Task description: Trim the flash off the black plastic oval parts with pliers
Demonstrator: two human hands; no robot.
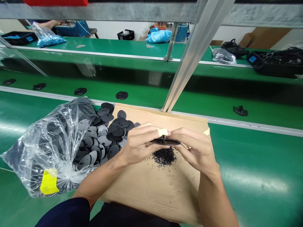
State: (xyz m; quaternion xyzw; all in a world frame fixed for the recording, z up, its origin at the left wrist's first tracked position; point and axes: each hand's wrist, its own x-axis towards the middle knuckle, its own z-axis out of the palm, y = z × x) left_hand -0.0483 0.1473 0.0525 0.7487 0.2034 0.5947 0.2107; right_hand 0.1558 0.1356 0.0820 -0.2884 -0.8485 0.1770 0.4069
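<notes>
Between both hands I hold a thin black plastic disc point(165, 142), seen nearly edge-on, with a small stem on its upper face. My left hand point(144, 140) grips its left side; yellowish tape wraps one fingertip. My right hand point(195, 146) pinches the right side of the same disc. Below the disc, a pile of small black granules point(164, 156) lies on the brown cardboard sheet point(151, 186). To the left, many similar black discs point(101, 138) spill from a clear plastic bag point(54, 138) with a yellow label.
Beyond the sheet runs a green conveyor belt point(142, 101) carrying several black parts. A slanted metal post point(187, 60) rises at the sheet's far edge. On the far bench stand a black crate of parts point(279, 64) and a bag of blue pieces point(47, 36). Another person's arm point(49, 24) shows at upper left.
</notes>
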